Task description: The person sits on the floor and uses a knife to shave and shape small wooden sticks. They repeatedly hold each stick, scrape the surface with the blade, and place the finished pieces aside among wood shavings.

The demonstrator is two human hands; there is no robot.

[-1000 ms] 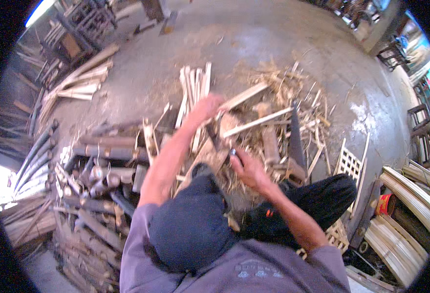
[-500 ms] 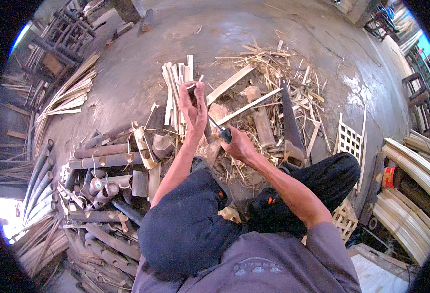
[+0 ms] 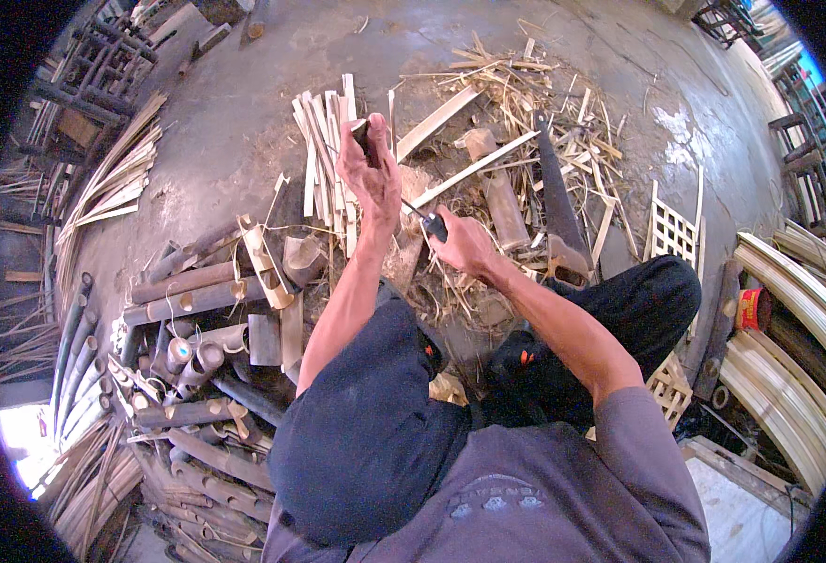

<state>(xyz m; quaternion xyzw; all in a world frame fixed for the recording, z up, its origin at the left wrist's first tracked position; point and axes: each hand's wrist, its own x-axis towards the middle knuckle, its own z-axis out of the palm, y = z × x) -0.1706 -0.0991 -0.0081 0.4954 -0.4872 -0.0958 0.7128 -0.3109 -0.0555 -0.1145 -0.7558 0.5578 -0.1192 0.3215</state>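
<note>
My left hand [image 3: 369, 174] is raised over the floor, its fingers closed around a short dark piece [image 3: 361, 134] with a pale end; the fingers hide most of it, so I cannot tell what it is. Just right of these fingers a thin pale strip [image 3: 391, 117] points away from me; whether the hand holds it is unclear. My right hand [image 3: 465, 246], lower and to the right, is wrapped around a black-handled tool [image 3: 435, 225]. From the handle a slim metal shaft or blade slants toward my left wrist, and its tip lies close beside that wrist.
Pale split strips [image 3: 319, 155] lie beyond my left hand. A handsaw [image 3: 560, 202] rests on shavings [image 3: 582, 150] at the right, beside a bamboo section [image 3: 504, 202]. Cut bamboo tubes [image 3: 197, 305] are piled left; a lattice panel [image 3: 673, 235] and curved pale slats [image 3: 788, 375] stand right.
The view has shifted slightly, so the floor items sit higher in the picture. Both hands keep their grips. More of the thin pale strip shows beside my left hand.
</note>
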